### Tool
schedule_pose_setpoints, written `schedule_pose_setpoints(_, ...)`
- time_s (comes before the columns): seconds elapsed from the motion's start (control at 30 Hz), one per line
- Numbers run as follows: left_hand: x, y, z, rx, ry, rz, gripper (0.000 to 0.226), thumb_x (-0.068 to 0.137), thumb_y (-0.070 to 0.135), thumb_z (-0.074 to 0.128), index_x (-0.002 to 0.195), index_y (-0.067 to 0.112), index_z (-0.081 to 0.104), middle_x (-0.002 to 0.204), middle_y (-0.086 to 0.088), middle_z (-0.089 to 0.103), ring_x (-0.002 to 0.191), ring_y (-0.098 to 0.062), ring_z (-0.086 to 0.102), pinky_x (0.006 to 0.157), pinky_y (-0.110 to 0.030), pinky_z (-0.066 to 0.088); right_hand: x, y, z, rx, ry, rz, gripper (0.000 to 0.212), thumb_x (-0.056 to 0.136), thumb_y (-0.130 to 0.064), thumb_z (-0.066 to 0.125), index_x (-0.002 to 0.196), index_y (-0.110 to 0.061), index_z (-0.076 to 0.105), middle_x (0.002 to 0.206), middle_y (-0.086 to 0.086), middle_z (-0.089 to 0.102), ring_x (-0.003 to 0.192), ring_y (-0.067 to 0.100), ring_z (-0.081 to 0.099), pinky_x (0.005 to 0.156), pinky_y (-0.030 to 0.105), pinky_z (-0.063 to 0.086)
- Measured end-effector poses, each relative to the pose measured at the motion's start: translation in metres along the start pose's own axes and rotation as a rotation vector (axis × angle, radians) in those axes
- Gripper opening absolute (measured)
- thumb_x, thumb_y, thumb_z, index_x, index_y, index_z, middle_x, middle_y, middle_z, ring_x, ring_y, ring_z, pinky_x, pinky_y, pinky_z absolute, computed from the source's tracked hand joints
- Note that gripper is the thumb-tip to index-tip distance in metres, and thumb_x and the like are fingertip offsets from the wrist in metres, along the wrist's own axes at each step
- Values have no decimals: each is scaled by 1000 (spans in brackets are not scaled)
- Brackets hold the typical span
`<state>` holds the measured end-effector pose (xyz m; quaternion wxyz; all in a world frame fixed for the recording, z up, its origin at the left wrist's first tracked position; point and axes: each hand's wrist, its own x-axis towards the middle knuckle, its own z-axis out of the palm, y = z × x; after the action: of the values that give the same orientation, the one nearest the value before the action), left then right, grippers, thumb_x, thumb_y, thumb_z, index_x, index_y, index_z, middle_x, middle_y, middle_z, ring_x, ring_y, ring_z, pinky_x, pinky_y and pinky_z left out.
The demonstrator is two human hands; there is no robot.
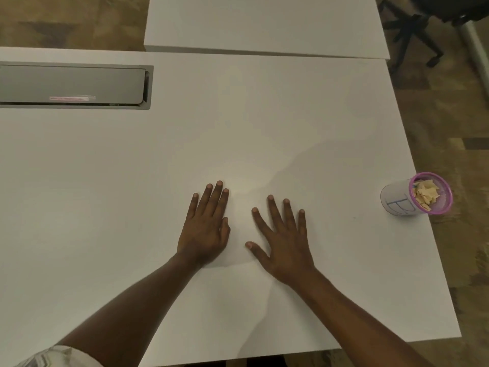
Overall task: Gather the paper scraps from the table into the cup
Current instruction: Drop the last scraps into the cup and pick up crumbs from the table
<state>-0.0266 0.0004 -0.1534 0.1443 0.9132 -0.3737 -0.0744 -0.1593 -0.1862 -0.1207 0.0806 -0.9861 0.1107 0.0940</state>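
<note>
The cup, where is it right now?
Head view: the cup stands at the right edge of the table, right of the right hand, paper scraps inside.

Bare table [264, 133] lies open from the right hand [287, 243] to the cup [395, 201] at its right edge

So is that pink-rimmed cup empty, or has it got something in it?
Not empty: tan paper scraps lie piled inside the cup, plainly visible through its open mouth.
</note>
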Motion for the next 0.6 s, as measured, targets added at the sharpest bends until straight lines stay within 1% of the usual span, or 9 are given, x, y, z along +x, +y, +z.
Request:
schedule_pose_setpoints(0.07,0,1,-1,-5,2,2,67,101,31,33,162,15,9,171,-3,5,159,-22,3,127,-50,14,-9,-3,-1,48,20,29,78,93,-72,30,157,-34,9,167,3,-4,153,33,-5,117,66,13)
schedule_pose_setpoints(0.13,0,1,-1,-12,-1,-2,67,101,31,34,162,15,10,171,-3,6,159,-22,3,127,-51,14,-15,-3,-3,92,30,115,81,92,-73,31,158,-32,6,167,1,-5,153,31,-7,118,63,11)
schedule_pose_setpoints(0.23,1,1,-1,-10,-5,-7,68,101,30,34,162,15,9,171,-3,5,159,-22,2,127,-50,14,-23,-4,-3,84,3,194,83,93,-74,29,158,-29,4,166,1,-9,153,30,-9,118,64,11)
schedule_pose_setpoints(0.33,1,1,-1,-11,-8,-11,68,101,30,36,162,15,10,171,-3,5,159,-22,2,127,-50,13,-25,-14,2,59,-17,143,82,92,-75,28,158,-30,6,167,3,-7,153,32,-8,117,65,13)
schedule_pose_setpoints(0.47,1,1,-2,-7,-16,-7,68,101,31,34,162,15,9,171,-3,4,159,-22,1,127,-50,13,-12,-23,1,84,15,113,79,93,-74,30,158,-34,8,167,3,-6,153,32,-6,118,64,12)
schedule_pose_setpoints(0.53,1,1,-2,-9,-14,-8,68,101,31,34,162,15,9,171,-3,4,159,-22,2,127,-50,13,-11,-22,0,125,65,135,77,93,-71,34,157,-33,14,167,2,-2,153,29,-4,119,61,13)
schedule_pose_setpoints(0.6,1,2,-2,-11,-12,-10,68,101,31,33,162,15,9,171,-3,4,159,-22,1,127,-50,14,-17,-19,1,160,111,132,70,93,-69,39,153,-32,31,167,0,4,154,27,1,119,59,14)
